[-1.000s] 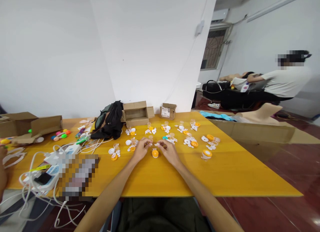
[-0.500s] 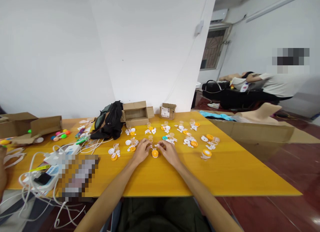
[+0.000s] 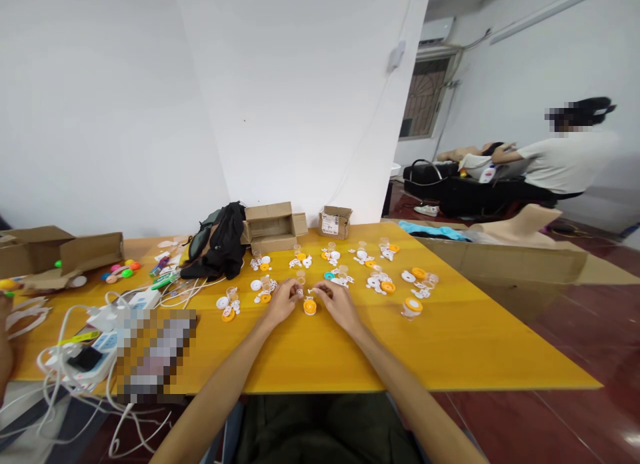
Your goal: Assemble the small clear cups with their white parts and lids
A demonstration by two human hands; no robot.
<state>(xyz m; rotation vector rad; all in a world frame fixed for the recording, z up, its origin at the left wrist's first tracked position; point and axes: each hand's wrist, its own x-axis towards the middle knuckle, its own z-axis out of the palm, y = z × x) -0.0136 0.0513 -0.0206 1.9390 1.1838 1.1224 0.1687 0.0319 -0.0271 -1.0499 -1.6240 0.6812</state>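
Little has moved since the earlier frame beyond slight finger shifts. The left hand [image 3: 284,300] has its grip closed on a spotted white piece [image 3: 299,293], the right hand [image 3: 334,299] on a slim white piece [image 3: 311,291], apparently by fingertip because both are small. Nearer, between them, an orange-and-white lid [image 3: 310,307] sits handy on the desk [image 3: 325,357].

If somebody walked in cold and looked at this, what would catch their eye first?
Probably the bright yellow-orange table across the middle, where the left hand and right hand come close together with small white pieces at their fingertips, near an orange-topped piece. Next, perhaps, the teal part just beyond the right hand, standing out among orange ones. In the right background, a person in a white top draws the eye too.
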